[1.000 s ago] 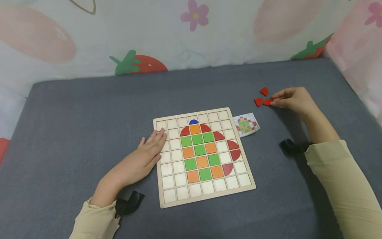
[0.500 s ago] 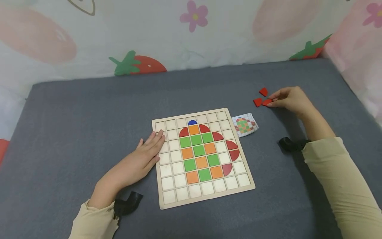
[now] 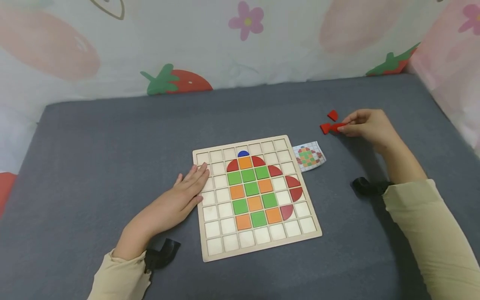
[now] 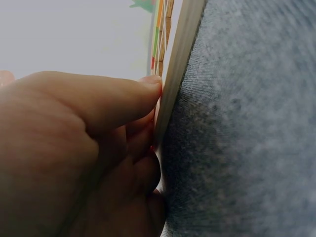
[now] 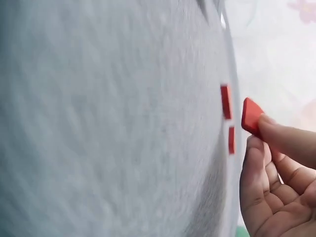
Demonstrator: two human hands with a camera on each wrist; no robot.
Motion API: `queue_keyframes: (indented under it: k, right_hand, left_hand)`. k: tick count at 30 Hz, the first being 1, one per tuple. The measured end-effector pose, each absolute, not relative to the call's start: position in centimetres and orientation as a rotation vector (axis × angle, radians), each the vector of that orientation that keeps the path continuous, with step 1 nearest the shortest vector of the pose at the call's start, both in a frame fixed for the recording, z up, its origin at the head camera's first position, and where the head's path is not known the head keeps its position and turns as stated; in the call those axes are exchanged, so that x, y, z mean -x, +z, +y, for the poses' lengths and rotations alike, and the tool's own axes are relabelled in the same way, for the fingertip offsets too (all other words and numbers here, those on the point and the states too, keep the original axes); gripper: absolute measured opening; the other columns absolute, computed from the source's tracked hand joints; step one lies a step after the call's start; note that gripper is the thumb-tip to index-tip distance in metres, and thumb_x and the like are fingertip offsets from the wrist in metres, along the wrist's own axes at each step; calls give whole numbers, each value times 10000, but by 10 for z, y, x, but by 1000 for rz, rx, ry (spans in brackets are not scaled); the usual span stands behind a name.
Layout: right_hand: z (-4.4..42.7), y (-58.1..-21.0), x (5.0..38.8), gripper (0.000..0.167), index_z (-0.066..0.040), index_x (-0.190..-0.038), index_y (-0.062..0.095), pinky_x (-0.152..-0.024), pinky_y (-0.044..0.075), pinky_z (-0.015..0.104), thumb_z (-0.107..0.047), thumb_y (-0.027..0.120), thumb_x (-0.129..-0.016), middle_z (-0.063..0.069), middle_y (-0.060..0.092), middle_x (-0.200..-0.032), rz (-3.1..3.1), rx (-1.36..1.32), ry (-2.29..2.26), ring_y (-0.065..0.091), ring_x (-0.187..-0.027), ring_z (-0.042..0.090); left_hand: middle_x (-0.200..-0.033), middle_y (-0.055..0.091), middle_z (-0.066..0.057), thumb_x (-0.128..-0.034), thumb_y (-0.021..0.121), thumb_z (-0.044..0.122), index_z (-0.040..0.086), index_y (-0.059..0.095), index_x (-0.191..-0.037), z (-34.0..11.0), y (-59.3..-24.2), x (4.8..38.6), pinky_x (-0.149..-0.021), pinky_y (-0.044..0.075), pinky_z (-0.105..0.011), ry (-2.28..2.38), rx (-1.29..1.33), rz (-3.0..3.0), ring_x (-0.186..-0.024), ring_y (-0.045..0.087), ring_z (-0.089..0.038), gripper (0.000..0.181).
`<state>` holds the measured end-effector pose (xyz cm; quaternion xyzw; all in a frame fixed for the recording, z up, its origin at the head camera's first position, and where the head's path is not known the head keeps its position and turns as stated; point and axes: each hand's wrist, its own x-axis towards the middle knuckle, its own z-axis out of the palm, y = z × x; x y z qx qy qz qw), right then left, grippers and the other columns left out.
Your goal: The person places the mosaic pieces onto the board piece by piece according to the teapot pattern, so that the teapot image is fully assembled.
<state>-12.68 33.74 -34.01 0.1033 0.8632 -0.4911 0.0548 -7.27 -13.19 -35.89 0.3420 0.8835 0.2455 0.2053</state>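
My left hand (image 3: 180,198) rests with straight fingers on the left edge of a wooden grid board (image 3: 262,248); the thumb touches the rim in the left wrist view. Green and orange squares, red quarter-circle pieces and a blue half-round piece (image 3: 243,153) fill part of the grid. Off the board's far right corner, my right hand (image 3: 369,127) pinches a red quarter-circle piece (image 5: 251,116) between thumb and fingers, lifted off the cloth in the right wrist view. Two more red pieces lie close by, one nearer (image 3: 325,128) and one farther (image 3: 333,115).
A small printed card (image 3: 309,156) with a coloured grid pattern lies against the board's right side. Dark grey cloth (image 3: 112,137) covers the table. A patterned curtain (image 3: 277,46) hangs behind its far edge. Each wrist wears a black mount (image 3: 365,186).
The right hand's red piece, flat by the other two before, is now tilted and raised slightly between the fingers. The left hand and the board have stayed in place.
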Motion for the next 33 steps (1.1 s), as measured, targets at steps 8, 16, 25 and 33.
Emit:
queue_keyframes:
  k: [8, 16, 25, 33]
  right_hand:
    - [306, -331, 115, 67, -110, -841, 668, -680, 519, 228, -49, 698, -847, -48, 651, -730, 2462, -241, -1735, 624, -686, 100]
    - [277, -330, 110, 158, -74, -846, 678, -695, 508, 225, 53, 595, -889, 21, 669, -796, 1859, -92, -2101, 626, -732, 123]
    - [266, -351, 109, 197, -60, -860, 664, -689, 505, 215, 54, 520, -930, 20, 653, -809, 1598, -67, -2065, 616, -721, 104]
    - [266, -356, 111, 200, -67, -837, 661, -697, 503, 204, 48, 525, -928, 32, 650, -817, 1643, -157, -2028, 611, -732, 107]
  left_hand:
    - [-1571, 89, -121, -999, 445, 126, 1, 197, -1490, -131, -359, 74, -1114, 94, -539, 698, -960, 2458, -1433, 30, -288, 564]
    - [-1567, 100, -133, -1000, 442, 113, -7, 202, -1487, -131, -360, 75, -1108, 102, -550, 712, -990, 2470, -1429, 49, -304, 556]
    - [-1563, 115, -145, -999, 449, 114, -14, 216, -1483, -132, -356, 72, -1100, 119, -563, 696, -996, 2470, -1425, 69, -326, 552]
    - [-1572, 89, -120, -1002, 440, 117, 6, 201, -1492, -138, -357, 72, -1107, 103, -551, 675, -963, 2462, -1431, 40, -303, 556]
